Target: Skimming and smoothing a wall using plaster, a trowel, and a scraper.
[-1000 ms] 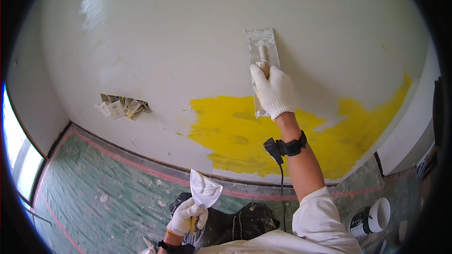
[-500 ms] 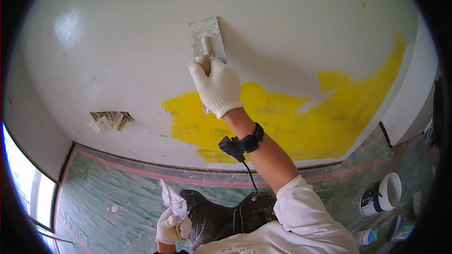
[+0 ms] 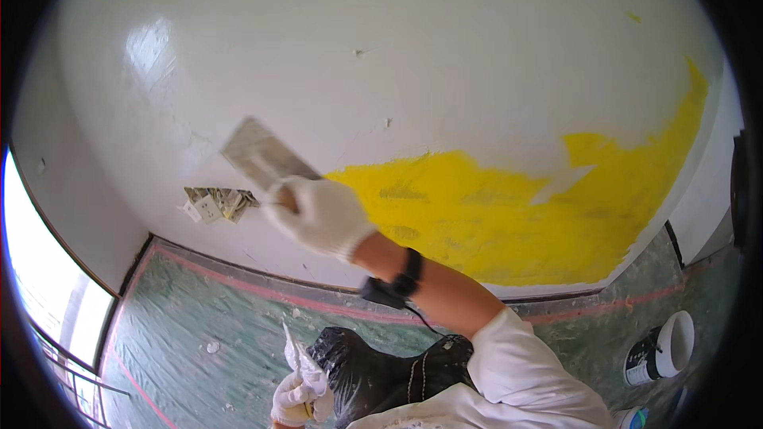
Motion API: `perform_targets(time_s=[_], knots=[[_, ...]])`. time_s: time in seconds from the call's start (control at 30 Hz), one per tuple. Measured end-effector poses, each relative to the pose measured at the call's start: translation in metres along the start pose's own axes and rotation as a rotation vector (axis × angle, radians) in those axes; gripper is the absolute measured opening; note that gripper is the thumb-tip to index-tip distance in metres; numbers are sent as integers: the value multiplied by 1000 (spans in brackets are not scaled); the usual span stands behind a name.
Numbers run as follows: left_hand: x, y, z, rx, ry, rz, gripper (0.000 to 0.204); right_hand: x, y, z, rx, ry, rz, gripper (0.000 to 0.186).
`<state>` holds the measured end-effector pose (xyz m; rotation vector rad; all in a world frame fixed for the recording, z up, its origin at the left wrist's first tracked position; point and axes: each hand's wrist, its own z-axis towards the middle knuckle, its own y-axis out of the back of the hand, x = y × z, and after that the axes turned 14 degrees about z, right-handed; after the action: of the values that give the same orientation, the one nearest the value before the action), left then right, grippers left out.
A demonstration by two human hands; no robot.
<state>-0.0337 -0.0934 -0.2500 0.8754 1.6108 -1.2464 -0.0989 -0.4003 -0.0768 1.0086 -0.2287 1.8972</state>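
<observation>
My right hand (image 3: 322, 216), in a white knit glove, grips a flat steel trowel (image 3: 266, 151) by its handle. The trowel's blade, slightly blurred, slants up and left in front of the pale plastered wall (image 3: 469, 71); whether it touches the surface I cannot tell. Low at the left, my gloved left hand (image 3: 294, 403) is closed round a putty knife (image 3: 300, 361) heaped with white putty. A bare yellow patch (image 3: 493, 226) spreads over the wall's lower right. Two small putty lumps stick to the wall above it.
An outlet opening with loose wires and socket plates (image 3: 213, 206) lies just left of my right hand. Green plastic sheeting (image 3: 183, 334) with pink tape edging covers the floor. A bucket (image 3: 664, 349) stands at the right, and a bright window (image 3: 56, 270) is at the left.
My right hand has swung down and left with the trowel, its blade turning from upright to slanted. Small putty lumps now show where it was. My left hand still holds the putty knife low.
</observation>
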Motion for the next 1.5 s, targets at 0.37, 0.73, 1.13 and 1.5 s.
perform_targets(time_s=[0.37, 0.73, 1.13, 1.5], knots=[[29, 40, 24, 160, 104, -84, 63, -18, 100, 15, -422, -26, -216, 35], [37, 49, 17, -12, 86, -57, 69, -21, 75, 38, -509, -8, -271, 40], [25, 49, 18, 72, 136, -88, 56, -17, 56, 48, -459, -85, -169, 38], [5, 25, 46, 155, -64, 29, 56, -49, 30, -43, 102, -221, -331, 34]])
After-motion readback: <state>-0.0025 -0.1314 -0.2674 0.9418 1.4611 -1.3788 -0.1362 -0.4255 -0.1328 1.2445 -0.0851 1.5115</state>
